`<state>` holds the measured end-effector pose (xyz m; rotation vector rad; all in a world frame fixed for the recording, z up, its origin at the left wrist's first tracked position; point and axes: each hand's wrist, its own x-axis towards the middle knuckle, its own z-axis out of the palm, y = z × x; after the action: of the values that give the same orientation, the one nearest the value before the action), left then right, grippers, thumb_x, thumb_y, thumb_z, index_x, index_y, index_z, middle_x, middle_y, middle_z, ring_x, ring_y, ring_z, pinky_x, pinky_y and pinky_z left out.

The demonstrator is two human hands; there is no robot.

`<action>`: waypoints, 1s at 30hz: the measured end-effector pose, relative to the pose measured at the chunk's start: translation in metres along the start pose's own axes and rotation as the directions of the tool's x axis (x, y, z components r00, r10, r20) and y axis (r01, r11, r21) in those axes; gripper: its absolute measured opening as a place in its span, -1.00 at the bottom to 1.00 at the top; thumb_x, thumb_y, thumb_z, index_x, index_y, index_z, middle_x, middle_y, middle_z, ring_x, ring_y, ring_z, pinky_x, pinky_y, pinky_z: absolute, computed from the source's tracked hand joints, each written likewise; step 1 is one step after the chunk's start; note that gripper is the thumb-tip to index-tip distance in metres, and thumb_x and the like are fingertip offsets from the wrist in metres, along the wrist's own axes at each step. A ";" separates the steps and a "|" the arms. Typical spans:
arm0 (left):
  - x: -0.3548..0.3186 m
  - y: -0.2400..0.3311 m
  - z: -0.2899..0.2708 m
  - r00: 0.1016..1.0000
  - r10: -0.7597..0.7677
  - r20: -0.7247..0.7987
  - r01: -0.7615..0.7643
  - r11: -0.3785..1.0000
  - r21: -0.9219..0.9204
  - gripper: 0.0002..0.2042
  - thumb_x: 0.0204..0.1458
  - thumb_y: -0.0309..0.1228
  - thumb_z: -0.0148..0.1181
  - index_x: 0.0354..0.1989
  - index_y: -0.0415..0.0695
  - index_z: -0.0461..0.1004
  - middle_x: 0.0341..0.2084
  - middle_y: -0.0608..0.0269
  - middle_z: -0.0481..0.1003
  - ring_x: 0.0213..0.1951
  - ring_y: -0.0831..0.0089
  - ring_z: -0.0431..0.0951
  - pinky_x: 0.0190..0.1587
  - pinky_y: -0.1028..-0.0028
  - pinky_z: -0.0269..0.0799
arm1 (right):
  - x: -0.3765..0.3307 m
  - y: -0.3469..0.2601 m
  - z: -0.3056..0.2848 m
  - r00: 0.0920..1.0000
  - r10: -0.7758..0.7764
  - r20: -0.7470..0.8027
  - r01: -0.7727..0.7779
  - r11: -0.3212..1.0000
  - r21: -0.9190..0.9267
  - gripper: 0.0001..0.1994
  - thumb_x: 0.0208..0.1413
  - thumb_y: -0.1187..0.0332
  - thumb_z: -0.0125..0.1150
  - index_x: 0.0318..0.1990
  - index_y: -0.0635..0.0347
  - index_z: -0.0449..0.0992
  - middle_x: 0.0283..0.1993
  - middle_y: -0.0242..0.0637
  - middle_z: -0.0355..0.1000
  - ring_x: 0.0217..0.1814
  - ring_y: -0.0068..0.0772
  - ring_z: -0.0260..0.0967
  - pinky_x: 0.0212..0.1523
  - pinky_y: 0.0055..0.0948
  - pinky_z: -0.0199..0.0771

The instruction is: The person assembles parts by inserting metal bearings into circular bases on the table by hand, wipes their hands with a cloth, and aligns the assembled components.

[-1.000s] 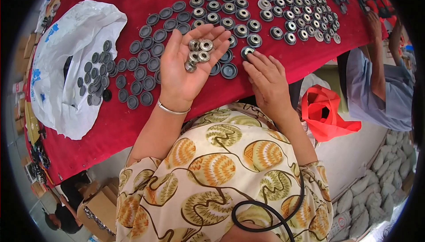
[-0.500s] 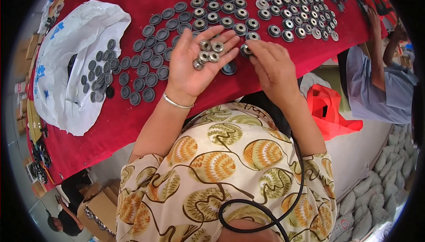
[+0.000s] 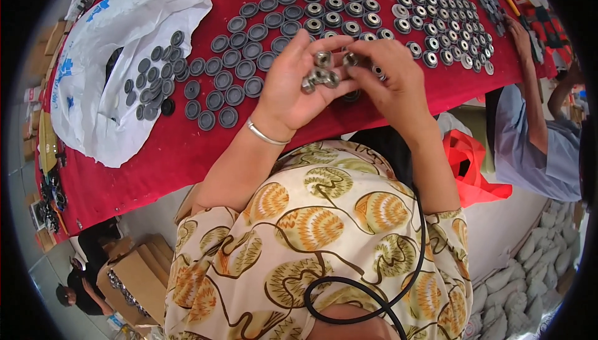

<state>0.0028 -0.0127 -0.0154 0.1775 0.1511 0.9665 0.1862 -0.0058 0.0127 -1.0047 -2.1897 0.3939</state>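
Observation:
My left hand [image 3: 288,88] is palm up over the table, cupping several small shiny metal bearings [image 3: 321,78] with its fingers partly extended. Above its fingertips, my right hand [image 3: 400,80] pinches one metal bearing [image 3: 350,59] between thumb and fingers. Beyond and left of the hands, dark grey round caps [image 3: 223,80] lie in rows on the red cloth. Farther off, a group of caps with metal bearings set in them [image 3: 354,9] stands in rows, partly hidden by my right hand.
A white plastic bag [image 3: 71,100] with loose grey caps [image 3: 149,95] on it lies at the left. More bearing-fitted caps [image 3: 431,29] cover the right of the red table [image 3: 131,190]. Another person's arm [image 3: 528,72] reaches the table's right edge; a red bag [image 3: 464,159] hangs below.
My right hand has come from the caps on the table to my left fingertips and now pinches a bearing there. The view has shifted, so the table's things appear farther right and higher.

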 end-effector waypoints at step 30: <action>-0.039 0.021 -0.011 0.954 0.191 -0.230 -0.162 0.977 0.142 -0.51 0.30 -0.03 -0.29 -0.06 -0.25 0.39 -0.21 -0.02 0.50 -0.41 0.43 0.46 -0.51 0.56 0.32 | -0.031 -0.002 0.016 0.989 -0.018 0.146 0.062 0.950 -0.305 -0.70 -0.02 0.49 0.23 -0.06 0.17 0.53 0.03 -0.30 0.45 0.20 -0.24 0.32 0.23 -0.13 0.15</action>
<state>-0.0377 -0.0324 -0.0196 0.1869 0.4259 1.1577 0.1888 -0.0308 -0.0118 -1.1240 -2.4481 0.1055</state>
